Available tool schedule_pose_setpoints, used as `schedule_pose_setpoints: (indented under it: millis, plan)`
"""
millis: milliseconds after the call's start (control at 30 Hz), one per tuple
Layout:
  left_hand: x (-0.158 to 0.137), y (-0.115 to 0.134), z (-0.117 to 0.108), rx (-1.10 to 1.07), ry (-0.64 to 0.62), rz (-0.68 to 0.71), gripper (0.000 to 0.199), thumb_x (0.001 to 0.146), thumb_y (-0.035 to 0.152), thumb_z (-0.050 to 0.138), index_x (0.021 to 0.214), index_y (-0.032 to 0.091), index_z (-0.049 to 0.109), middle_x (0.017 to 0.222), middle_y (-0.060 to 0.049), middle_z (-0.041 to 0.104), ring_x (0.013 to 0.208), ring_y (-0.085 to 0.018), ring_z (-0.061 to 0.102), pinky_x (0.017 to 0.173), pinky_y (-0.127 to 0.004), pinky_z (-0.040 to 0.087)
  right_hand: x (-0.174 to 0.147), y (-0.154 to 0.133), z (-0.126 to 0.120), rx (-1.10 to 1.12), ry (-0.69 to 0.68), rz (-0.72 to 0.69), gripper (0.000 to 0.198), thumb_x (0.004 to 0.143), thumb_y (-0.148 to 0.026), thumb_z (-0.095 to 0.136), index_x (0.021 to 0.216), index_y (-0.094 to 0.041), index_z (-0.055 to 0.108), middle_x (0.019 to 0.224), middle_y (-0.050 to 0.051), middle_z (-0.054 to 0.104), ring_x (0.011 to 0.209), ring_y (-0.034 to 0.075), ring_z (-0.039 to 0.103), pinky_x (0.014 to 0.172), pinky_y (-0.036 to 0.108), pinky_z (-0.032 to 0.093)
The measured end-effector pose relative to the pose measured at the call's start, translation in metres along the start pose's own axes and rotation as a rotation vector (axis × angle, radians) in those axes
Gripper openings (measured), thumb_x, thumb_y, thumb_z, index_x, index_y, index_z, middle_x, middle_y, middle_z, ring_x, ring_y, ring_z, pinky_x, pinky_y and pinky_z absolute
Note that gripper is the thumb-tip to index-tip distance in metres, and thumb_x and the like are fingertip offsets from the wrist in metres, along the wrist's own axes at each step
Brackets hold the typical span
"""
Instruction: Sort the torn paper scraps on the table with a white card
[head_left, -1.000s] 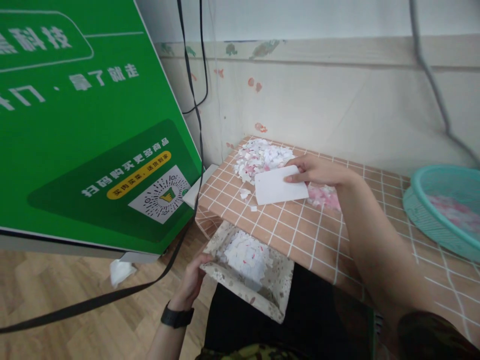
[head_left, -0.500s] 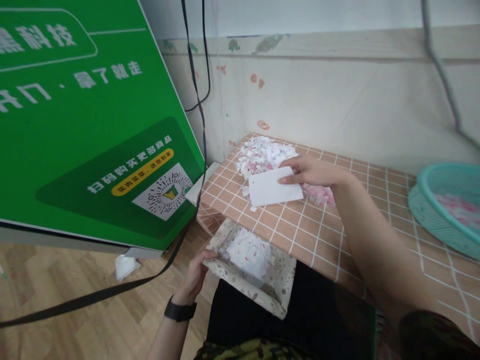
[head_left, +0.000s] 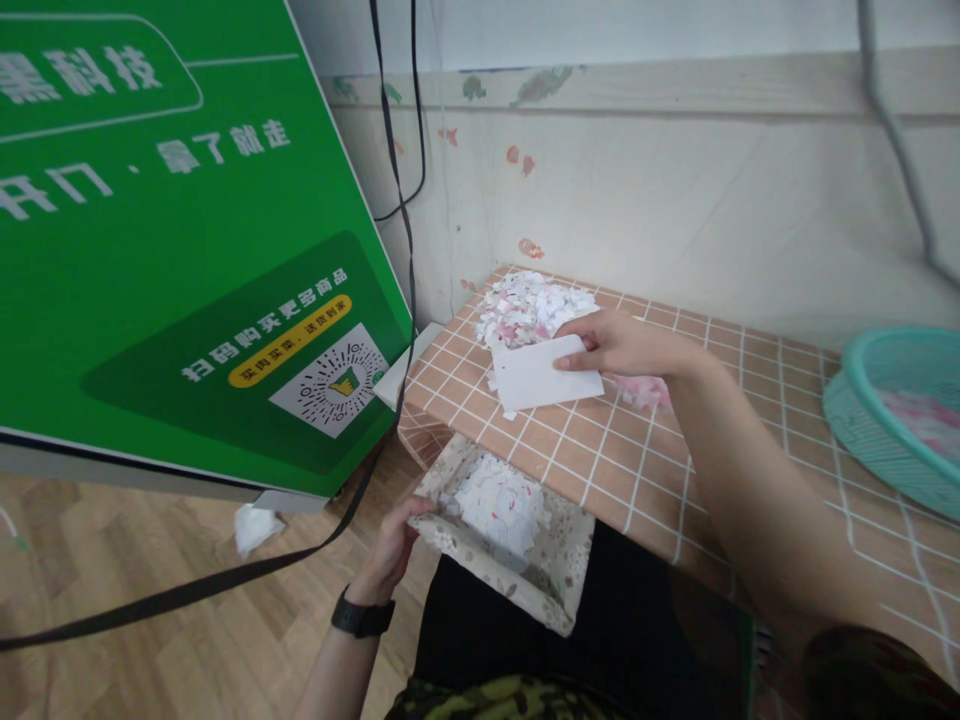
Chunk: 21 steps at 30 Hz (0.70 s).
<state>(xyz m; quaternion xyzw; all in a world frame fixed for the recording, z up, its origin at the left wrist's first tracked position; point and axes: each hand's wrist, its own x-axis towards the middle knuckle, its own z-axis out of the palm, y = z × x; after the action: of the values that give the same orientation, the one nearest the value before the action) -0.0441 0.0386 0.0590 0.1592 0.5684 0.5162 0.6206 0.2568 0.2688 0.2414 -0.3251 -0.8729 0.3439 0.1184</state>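
My right hand (head_left: pixel 600 345) pinches a white card (head_left: pixel 544 375) over the table, thumb on top and fingers behind. Just behind the card lies a heap of torn white and pink paper scraps (head_left: pixel 532 305), partly hidden by it. My left hand (head_left: pixel 397 535) grips the left rim of a fabric-covered box (head_left: pixel 517 585) with a floral pattern. That box is held below the table's front edge and contains a pile of white paper scraps (head_left: pixel 495 500) with a few red bits. A smaller patch of pink scraps (head_left: pixel 645 392) shows beside my right wrist.
The table (head_left: pixel 622 450) has a brown cloth with white grid lines. A turquoise basket (head_left: pixel 874 430) with pink scraps stands at the right. A green sign panel (head_left: pixel 187 250) leans at the left. A black strap (head_left: pixel 300 555) hangs across the left side. A white bag (head_left: pixel 257 527) lies on the floor.
The card has shifted very slightly left in my right hand, close over the table. The whole view moves a little; my left hand still holds the box in the same way.
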Motion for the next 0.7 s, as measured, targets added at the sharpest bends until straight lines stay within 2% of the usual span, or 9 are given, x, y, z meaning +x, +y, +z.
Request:
schedule_pose_setpoints:
  millis: [200,367,533,700]
  plan:
    - [0.001,-0.002,-0.002,0.021,0.016,-0.007,0.017,0.064,0.026,0.068,0.075,0.016,0.076,0.074,-0.005,0.076,0.07,-0.025,0.068,0.068,-0.034,0.048,0.0,0.002,-0.002,-0.107,0.054,0.039,0.028,0.079,-0.039,0.062,0.097,-0.019,0.07,0.089,0.003,0.071,0.077,0.019,0.061,0.067,0.029,0.044]
    - [0.001,-0.002,-0.002,0.017,0.023,0.005,0.011,0.064,0.025,0.068,0.067,0.017,0.075,0.074,-0.005,0.077,0.08,-0.027,0.069,0.071,-0.034,0.049,-0.004,-0.001,-0.007,-0.127,0.067,0.092,0.028,0.079,-0.04,0.061,0.096,-0.019,0.069,0.085,0.003,0.07,0.074,0.019,0.061,0.064,0.03,0.044]
    - [-0.001,0.0,-0.001,0.02,-0.002,0.006,0.021,0.067,0.025,0.066,0.082,0.017,0.077,0.082,-0.006,0.078,0.081,-0.028,0.07,0.074,-0.036,0.049,-0.009,-0.001,-0.013,-0.077,0.099,0.111,0.032,0.079,-0.042,0.061,0.099,-0.019,0.07,0.089,0.004,0.07,0.075,0.019,0.062,0.064,0.03,0.045]
    - [-0.001,0.001,0.0,0.018,0.002,0.0,0.019,0.065,0.025,0.067,0.08,0.016,0.077,0.081,-0.006,0.078,0.082,-0.028,0.07,0.074,-0.036,0.049,-0.009,0.002,-0.014,-0.113,0.08,0.118,0.033,0.078,-0.042,0.062,0.101,-0.02,0.07,0.086,0.003,0.07,0.073,0.019,0.061,0.063,0.03,0.044]
